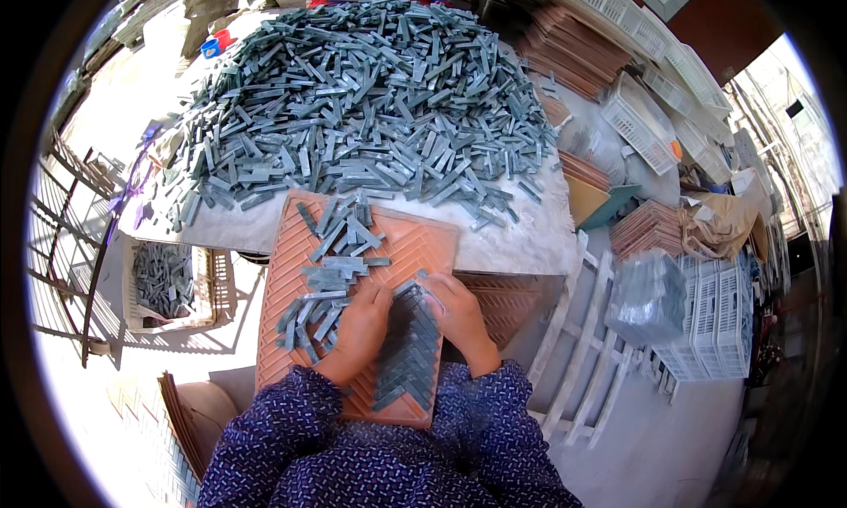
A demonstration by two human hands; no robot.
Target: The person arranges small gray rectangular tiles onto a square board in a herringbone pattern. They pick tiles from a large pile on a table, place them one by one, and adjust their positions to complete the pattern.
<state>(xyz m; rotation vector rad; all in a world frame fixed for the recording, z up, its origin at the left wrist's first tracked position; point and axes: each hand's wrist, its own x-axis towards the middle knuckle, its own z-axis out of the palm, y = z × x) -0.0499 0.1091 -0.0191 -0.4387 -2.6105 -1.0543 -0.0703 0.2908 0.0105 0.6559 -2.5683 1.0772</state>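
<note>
Sleeves of dark blue cloth with small light pattern [273,424] come in from the lower edge, and both forearms reach over a flat orange tray with herringbone grooves [410,239]. On its right part lies a field of dark grey-green flat stone strips [408,358], set closely in the grooves and slanting in two opposite ways. The right hand [460,312] is at the upper right edge of this field, its fingers bent and narrow, with the tips close to the topmost strips; I cannot tell if one is pinched there. The left hand [363,321] is just beside the field, on its left, with fingers curled; their tips are partly hidden, so I cannot tell what they hold.

The loose grey-green stone strips on the tray [331,272] lie to the left and farther up from the left hand, which is clearly nearer to them than the right. Those just above this hand have their long axis almost crosswise, while the lower ones, on its left side, stand more steeply.

Beyond the tray, a big heap of similar strips [371,102] spreads on a white-covered table [529,235].
</note>
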